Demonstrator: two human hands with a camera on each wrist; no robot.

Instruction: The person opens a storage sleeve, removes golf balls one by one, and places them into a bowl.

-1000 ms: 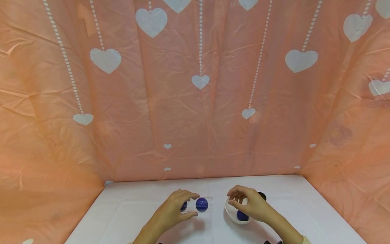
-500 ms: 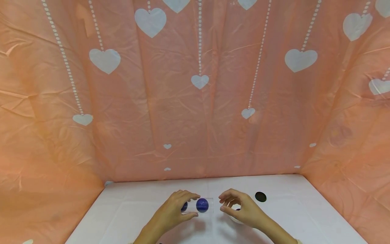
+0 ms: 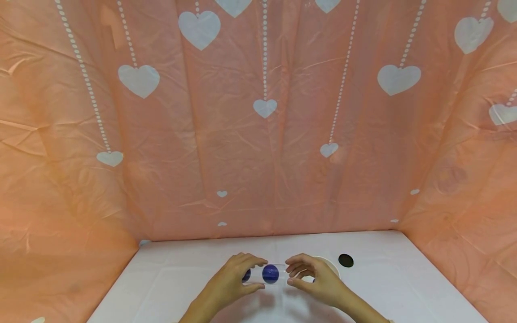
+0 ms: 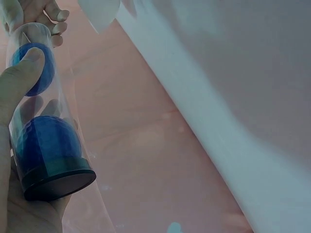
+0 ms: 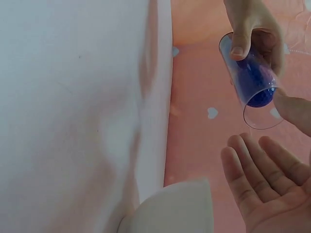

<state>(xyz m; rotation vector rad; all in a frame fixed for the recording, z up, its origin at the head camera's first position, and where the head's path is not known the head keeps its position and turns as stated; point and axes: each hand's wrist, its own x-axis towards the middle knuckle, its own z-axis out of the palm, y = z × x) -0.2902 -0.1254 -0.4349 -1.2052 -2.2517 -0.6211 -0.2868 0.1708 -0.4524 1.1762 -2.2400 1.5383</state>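
My left hand [image 3: 236, 278] grips a clear tube [image 3: 258, 274] lying roughly sideways above the table. Two blue dimpled balls are inside: one ball [image 3: 270, 274] near the middle, the other ball [image 4: 48, 141] against the black end cap [image 4: 60, 182]. At the tube's uncapped rim [image 5: 262, 127] is my right hand [image 3: 319, 278], its palm bare and its fingers loosely bent in the right wrist view. The right thumb [image 5: 294, 109] is close to that rim; contact is unclear. Behind the right hand stands a white bowl [image 3: 334, 268], mostly hidden, with a bit of blue visible in it.
A black round disc [image 3: 346, 260] lies on the white tabletop [image 3: 383, 278], right of the bowl. Peach-coloured sheeting with white hearts [image 3: 258, 179] encloses the table at the back and both sides.
My right hand has moved left from over the bowl to the tube's open end, uncovering the black disc. The left hand and tube have shifted slightly right and toward me.
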